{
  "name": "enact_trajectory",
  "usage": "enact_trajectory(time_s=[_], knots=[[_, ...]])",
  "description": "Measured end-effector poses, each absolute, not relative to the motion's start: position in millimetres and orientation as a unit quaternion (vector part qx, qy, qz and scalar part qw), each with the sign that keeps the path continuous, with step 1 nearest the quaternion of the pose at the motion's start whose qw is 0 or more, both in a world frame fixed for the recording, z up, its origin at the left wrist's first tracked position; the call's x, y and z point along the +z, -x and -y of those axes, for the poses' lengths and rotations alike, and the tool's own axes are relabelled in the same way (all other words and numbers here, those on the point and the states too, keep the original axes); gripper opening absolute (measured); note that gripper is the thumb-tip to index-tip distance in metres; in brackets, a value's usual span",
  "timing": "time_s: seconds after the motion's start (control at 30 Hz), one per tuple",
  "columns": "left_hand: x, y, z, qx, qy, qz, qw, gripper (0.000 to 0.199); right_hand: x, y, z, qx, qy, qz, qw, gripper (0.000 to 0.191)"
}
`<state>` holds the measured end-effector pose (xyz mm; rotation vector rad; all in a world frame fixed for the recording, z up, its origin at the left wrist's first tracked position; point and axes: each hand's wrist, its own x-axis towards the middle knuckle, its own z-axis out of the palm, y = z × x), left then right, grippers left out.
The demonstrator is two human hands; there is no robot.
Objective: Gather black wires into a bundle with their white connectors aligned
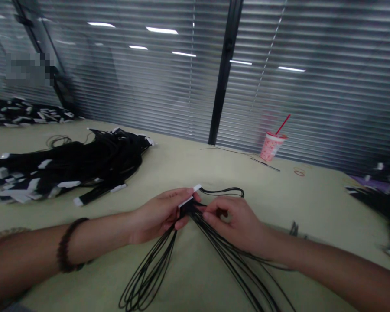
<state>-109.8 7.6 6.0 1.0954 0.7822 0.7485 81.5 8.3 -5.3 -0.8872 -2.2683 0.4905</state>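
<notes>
The table [175, 162] runs back to blinds [149, 91], piles [117, 154] leaving room between them, a cup [271, 147] near the far edge. Over the near middle, the left hand [159, 214] grips cords [195, 214]; the right hand [238, 223] brings fingers [217, 223] narrowly together there, hold unclear.

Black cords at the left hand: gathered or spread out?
Gathered at the left hand; beyond it the black cords spread, loops on one side, fanned strands on the other.
</notes>
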Motion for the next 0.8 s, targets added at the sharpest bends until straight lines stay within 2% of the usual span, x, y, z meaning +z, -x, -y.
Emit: enact_trajectory(time_s=[0.13,0.23,0.37,0.4,0.47,0.53,0.6,0.7,0.8], knots=[[9,110,-6,0.325,-0.495,-0.367,0.717,0.024,8,-86,-15,0.344,0.36,0.834,0.239,0.019],[9,110,-5,0.312,-0.505,-0.372,0.714,0.027,20,-92,-20,0.448,0.347,0.796,0.211,0.01],[10,110,-7,0.32,-0.49,-0.38,0.716,0.028,46,-108,-27,0.582,0.279,0.739,0.192,0.011],[10,111,-8,0.325,-0.485,-0.383,0.716,0.028,54,-113,-30,0.605,0.274,0.714,0.222,0.008],[11,111,-9,0.331,-0.477,-0.384,0.718,0.027,71,-126,-35,0.597,0.291,0.667,0.339,0.017],[12,111,-10,0.332,-0.473,-0.382,0.721,0.028,86,-140,-42,0.519,0.335,0.628,0.474,0.028],[13,110,-10,0.332,-0.468,-0.386,0.722,0.028,97,-154,-53,0.441,0.351,0.61,0.558,0.03],[14,109,-9,0.34,-0.467,-0.393,0.716,0.027,104,-175,-73,0.363,0.327,0.626,0.608,0.026],[12,110,-10,0.337,-0.473,-0.389,0.715,0.026,104,-187,-89,0.347,0.305,0.619,0.635,0.024]])
